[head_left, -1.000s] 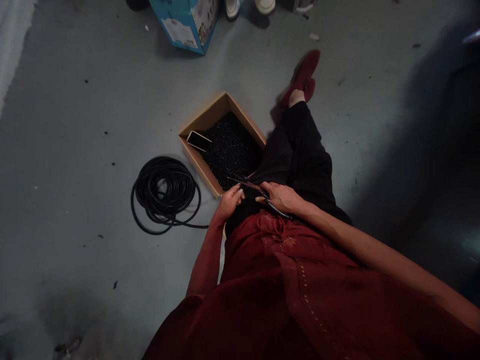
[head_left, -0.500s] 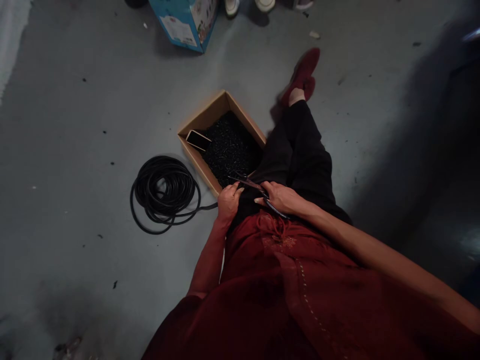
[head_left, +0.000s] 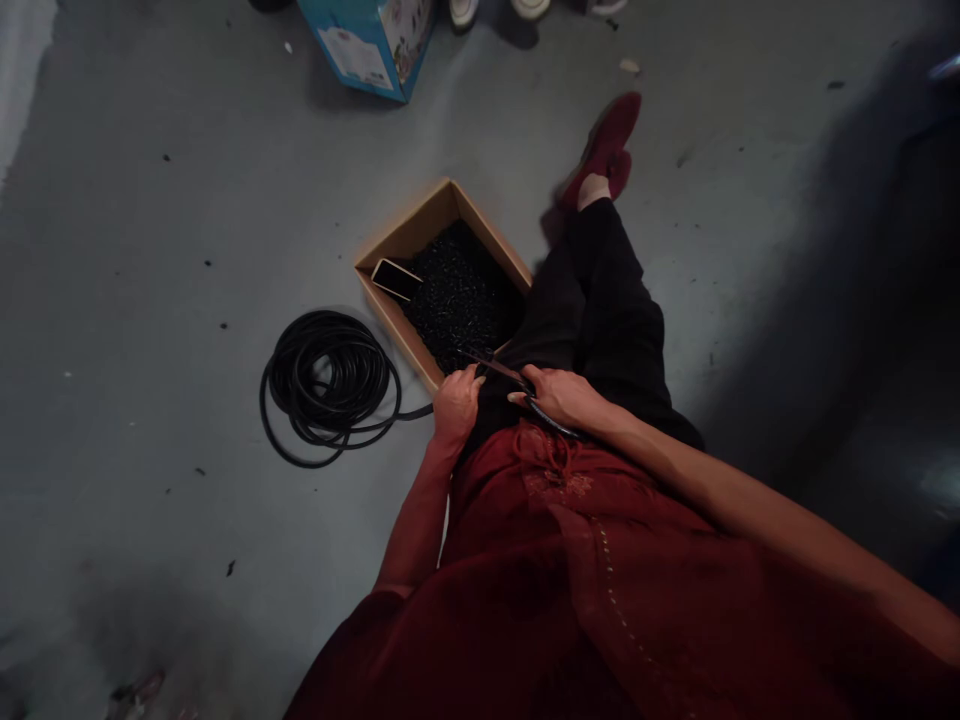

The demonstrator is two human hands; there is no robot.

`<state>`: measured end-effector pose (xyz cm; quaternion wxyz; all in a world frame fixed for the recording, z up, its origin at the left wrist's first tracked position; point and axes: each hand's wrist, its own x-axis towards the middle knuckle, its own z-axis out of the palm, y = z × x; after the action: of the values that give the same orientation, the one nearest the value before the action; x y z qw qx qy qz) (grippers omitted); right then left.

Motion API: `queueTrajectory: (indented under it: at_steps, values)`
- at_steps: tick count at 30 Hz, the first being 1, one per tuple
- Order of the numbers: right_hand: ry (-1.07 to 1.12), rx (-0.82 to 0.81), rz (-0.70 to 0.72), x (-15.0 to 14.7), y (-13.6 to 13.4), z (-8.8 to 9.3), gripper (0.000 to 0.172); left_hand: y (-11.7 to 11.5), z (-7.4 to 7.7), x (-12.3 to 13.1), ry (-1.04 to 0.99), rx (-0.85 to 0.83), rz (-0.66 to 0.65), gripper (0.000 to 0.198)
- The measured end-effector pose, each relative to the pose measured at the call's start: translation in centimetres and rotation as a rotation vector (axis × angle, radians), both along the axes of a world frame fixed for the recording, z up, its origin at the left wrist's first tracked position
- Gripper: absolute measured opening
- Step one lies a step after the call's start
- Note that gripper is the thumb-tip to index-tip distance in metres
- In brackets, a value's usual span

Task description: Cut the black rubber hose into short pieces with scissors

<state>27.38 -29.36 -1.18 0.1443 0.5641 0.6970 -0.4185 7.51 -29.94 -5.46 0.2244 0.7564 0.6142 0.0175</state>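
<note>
My left hand (head_left: 457, 402) is closed on the end of a black hose (head_left: 417, 412) at the near edge of a cardboard box (head_left: 401, 328). The hose runs left to a loose coil (head_left: 330, 385) on the floor. In my right hand (head_left: 559, 395) is a pair of scissors (head_left: 499, 368), its blades pointing left across the box's near corner, next to my left fingertips. The blades look nearly closed. Many small black pieces (head_left: 465, 295) fill the box, and a phone-like black rectangle with a light edge (head_left: 397, 280) lies at its left side.
A blue printed box (head_left: 360, 50) stands at the top, with another person's light shoes (head_left: 530, 8) beside it. My crossed legs (head_left: 615, 290) in black trousers extend right of the cardboard box, ending in a red shoe (head_left: 609, 140). Small dark scraps dot the grey floor.
The scissor blades have come closer together. Both hands stay in nearly the same place, and the coil and box have not visibly moved.
</note>
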Motion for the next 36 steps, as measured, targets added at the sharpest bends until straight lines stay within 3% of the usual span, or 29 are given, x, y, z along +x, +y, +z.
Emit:
queueTrajectory:
  at_steps: [22, 26, 31, 36]
  values:
    - [-0.062, 0.018, 0.017, -0.3, 0.1, -0.2, 0.049, -0.2, -0.9, 0.0, -0.038, -0.08, 0.039, 0.036]
    - [-0.058, 0.009, -0.017, -0.1, 0.2, -0.5, 0.053, 0.0, -1.1, -0.1, -0.197, -0.11, 0.135, 0.034]
    - [-0.033, 0.003, -0.097, 0.8, 0.3, -0.9, 0.052, 0.5, -0.6, -0.4, -0.52, -0.332, 0.346, 0.036]
    - [0.042, 0.031, -0.16, 1.8, 0.0, -1.0, 0.05, 0.6, -0.3, -0.7, -0.73, -0.402, 0.395, 0.042]
